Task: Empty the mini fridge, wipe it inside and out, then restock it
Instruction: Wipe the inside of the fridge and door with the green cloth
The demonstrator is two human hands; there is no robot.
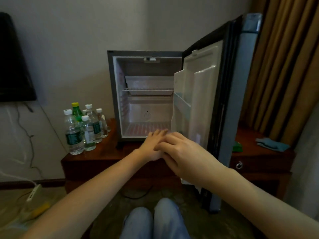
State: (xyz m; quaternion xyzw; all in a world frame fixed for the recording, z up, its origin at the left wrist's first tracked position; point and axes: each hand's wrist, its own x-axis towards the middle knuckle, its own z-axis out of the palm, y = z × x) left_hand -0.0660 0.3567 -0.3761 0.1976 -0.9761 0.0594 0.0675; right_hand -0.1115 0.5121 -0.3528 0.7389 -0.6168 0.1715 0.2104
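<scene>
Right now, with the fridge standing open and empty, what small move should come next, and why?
Probably the right hand should reach for the blue cloth on the cabinet to the right. The fridge interior is bare, the bottles stand outside on the left, and neither hand holds a tool, so wiping seems next.

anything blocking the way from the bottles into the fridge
Nothing visible does. The bottles stand on the cabinet just left of the mini fridge, whose door is swung wide to the right. Only the person's own right hand, clasping the left hand, sits before the opening.
</scene>
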